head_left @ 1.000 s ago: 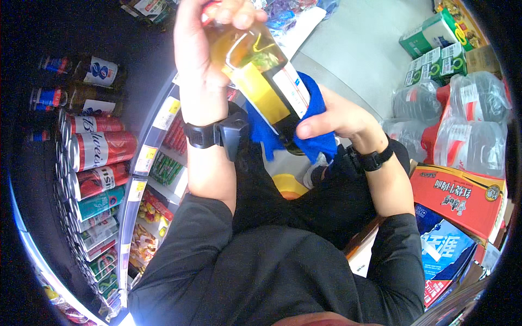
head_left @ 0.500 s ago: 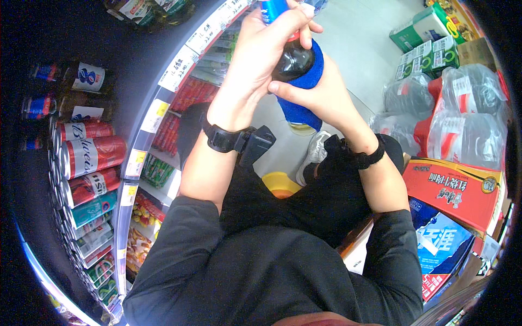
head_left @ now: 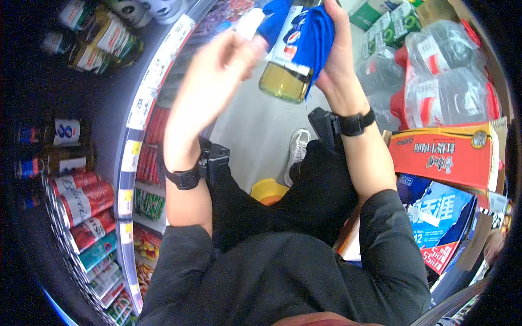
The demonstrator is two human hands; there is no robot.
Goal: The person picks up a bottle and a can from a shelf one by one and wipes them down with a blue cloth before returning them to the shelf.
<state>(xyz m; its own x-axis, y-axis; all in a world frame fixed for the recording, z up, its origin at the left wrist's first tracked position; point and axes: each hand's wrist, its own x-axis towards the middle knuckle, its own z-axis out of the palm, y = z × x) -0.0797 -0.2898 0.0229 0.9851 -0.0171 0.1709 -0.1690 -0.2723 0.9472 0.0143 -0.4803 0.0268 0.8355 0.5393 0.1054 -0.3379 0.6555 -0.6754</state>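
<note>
A glass bottle (head_left: pixel 281 81) with a pale yellow-green base and a white and blue label is tilted at the top of the head view, its base toward me. A blue cloth (head_left: pixel 321 32) lies around its sides, with part of the label uncovered. My right hand (head_left: pixel 338 57) is closed around the bottle's right side, over the cloth. The bottle's neck is cut off by the upper edge. My left hand (head_left: pixel 217 76) is smeared by motion at the bottle's left, its fingertips close to the cloth's left edge; its grip is unclear.
At left runs a shelf edge with price tags (head_left: pixel 126 201), holding cans (head_left: pixel 87 204) and dark bottles (head_left: pixel 68 160). To the right stand wrapped plastic bottles (head_left: pixel 448 95), a red carton (head_left: pixel 448 157) and a blue carton (head_left: pixel 435 214). Something yellow (head_left: pixel 266 190) is on the floor between my legs.
My left hand has come off the bottle's neck and moved left and down. My right hand has lifted the bottle and cloth up, and the label now shows. The whole view has shifted.
</note>
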